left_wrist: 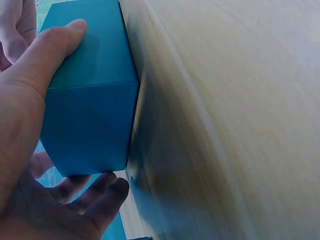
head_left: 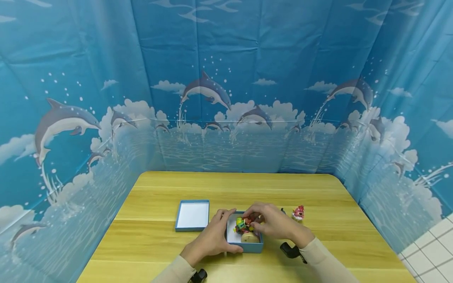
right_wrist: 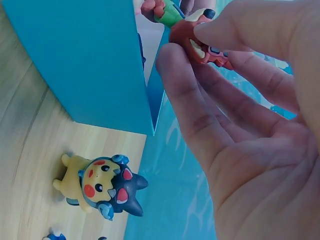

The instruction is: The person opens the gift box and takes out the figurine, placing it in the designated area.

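Observation:
A blue box [head_left: 253, 248] with a white inside stands uncovered on the table. My left hand [head_left: 214, 236] grips its left side; in the left wrist view the thumb presses one outer wall of the box [left_wrist: 92, 127] and the fingers curl along another. Over the box's right part, my right hand [head_left: 274, 222] pinches a reddish-brown toy figurine [right_wrist: 184, 36] between thumb and fingers. Beside it in the box show a yellow-and-green figurine [head_left: 240, 225] and a tan rounded piece [head_left: 249, 237]. My right fingers partly hide what lies at the box's right side.
To the left lies a shallow blue-rimmed lid [head_left: 192, 215], white inside up. A pink figurine [head_left: 298, 213] stands on the table beyond my right hand. In the right wrist view, a yellow figurine [right_wrist: 95, 181] with a dark blue hood stands beside the box. A dolphin-print curtain [head_left: 226, 153] surrounds the table.

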Demonstrator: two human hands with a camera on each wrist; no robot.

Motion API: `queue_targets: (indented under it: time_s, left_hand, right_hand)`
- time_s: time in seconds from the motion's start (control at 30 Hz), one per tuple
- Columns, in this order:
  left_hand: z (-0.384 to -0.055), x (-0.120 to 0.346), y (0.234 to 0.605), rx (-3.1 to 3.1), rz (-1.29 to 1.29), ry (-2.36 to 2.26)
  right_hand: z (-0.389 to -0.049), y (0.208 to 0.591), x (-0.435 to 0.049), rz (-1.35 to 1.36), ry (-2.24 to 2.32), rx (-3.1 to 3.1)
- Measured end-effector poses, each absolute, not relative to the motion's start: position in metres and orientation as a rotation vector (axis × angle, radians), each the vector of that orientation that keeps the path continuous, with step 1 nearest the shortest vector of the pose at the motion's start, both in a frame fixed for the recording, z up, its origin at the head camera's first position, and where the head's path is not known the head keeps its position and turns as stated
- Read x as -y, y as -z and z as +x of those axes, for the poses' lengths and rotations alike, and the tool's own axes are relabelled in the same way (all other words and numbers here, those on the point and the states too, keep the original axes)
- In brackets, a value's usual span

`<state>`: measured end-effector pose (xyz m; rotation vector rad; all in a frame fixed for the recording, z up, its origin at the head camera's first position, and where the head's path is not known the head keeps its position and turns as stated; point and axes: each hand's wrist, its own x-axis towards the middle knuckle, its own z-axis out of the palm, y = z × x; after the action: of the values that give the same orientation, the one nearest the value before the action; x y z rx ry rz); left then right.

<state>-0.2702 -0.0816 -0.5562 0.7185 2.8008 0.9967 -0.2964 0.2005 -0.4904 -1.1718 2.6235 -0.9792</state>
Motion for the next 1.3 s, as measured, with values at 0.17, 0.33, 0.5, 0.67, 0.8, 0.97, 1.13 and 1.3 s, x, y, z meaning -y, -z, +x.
queue_targets:
  time_s: [0.17, 0.33, 0.5, 0.67, 0.8, 0.97, 1.13, 1.3]
  left_hand:
    - [-0.269, 0.082, 0.556, -2.797, 0.722, -0.999]
    - [-0.268, 0.082, 0.555, -2.795, 0.718, -1.003]
    - [-0.268, 0.081, 0.554, -2.794, 0.713, -1.007]
    - [-0.267, 0.081, 0.555, -2.797, 0.72, -1.013]
    - [-0.268, 0.081, 0.555, -2.797, 0.709, -1.011]
    - [-0.268, 0.081, 0.554, -2.797, 0.712, -1.012]
    - [-0.267, 0.081, 0.554, -2.798, 0.715, -1.016]
    - [-0.268, 0.081, 0.554, -2.795, 0.709, -1.014]
  right_hand:
    - [-0.295, 0.49, -0.203, -1.129, 1.005, -2.611]
    - [-0.295, 0.489, -0.208, -1.114, 1.032, -2.597]
    - [-0.293, 0.488, -0.212, -1.136, 1.084, -2.571]
    - [-0.292, 0.487, -0.217, -1.156, 1.123, -2.554]
    - [-0.291, 0.485, -0.222, -1.166, 1.121, -2.574]
    - [-0.29, 0.483, -0.228, -1.149, 1.107, -2.603]
    - [-0.288, 0.481, -0.234, -1.118, 1.123, -2.604]
    - [-0.286, 0.479, -0.24, -1.108, 1.126, -2.613]
